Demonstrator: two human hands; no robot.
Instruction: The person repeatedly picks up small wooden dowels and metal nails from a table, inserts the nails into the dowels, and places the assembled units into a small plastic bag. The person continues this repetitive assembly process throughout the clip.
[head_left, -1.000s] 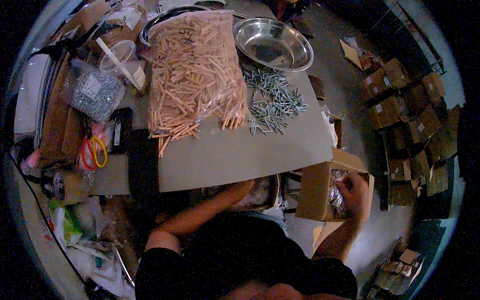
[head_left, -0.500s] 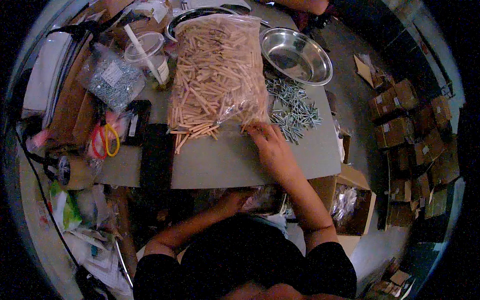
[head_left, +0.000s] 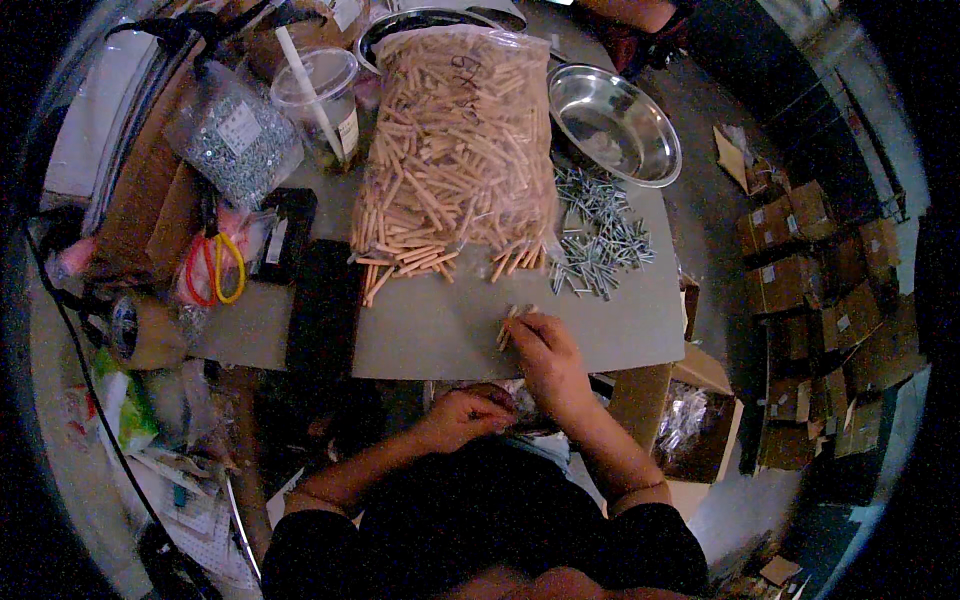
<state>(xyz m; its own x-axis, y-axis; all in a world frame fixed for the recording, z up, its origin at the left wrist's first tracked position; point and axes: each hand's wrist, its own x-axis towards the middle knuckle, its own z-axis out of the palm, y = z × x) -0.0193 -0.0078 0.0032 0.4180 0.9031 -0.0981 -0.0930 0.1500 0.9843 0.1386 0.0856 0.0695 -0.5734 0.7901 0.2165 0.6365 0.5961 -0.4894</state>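
Note:
A big clear bag of wooden dowels lies on the grey table, with dowels spilling from its near end. My right hand is over the table's near part, pinching a few wooden dowels that stick out past its fingertips. Below the table's near edge, close to my body, is my left hand. Its fingers are curled together, and whatever may be inside them is hidden. Loose silver screws form a pile to the right of the bag.
A shiny metal bowl stands behind the screws. To the left are a plastic cup with a straw, a bag of small metal parts and red-and-yellow-handled scissors. An open carton sits below the table's right corner.
My right hand has drawn back from the bag's near end toward me, now with dowels in its fingers. My left hand has come up slightly and moved nearer to it.

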